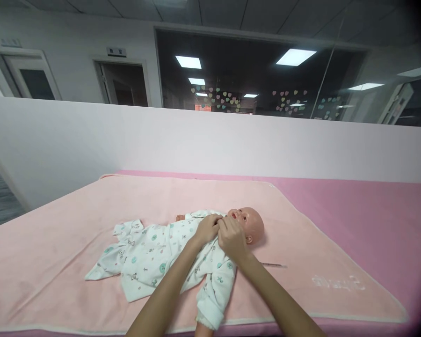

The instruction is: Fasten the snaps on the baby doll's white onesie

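Note:
A baby doll (254,223) lies on its back, head to the right, dressed in white printed baby clothes (150,248). At the neckline, just below the doll's chin, my left hand (208,228) and my right hand (233,238) meet with fingers bent and pinched on the cloth. The fingertips cover the collar, so any fastener there is hidden. One sleeve (215,292) stretches toward me with part of the doll's arm showing at its cuff. The legs of the clothes lie spread to the left.
Beneath the doll is a peach blanket (80,224) on a pink surface (347,210). A thin, pen-like stick (274,265) lies right of my right forearm. A low white partition (210,140) stands behind, with doors and a large window beyond.

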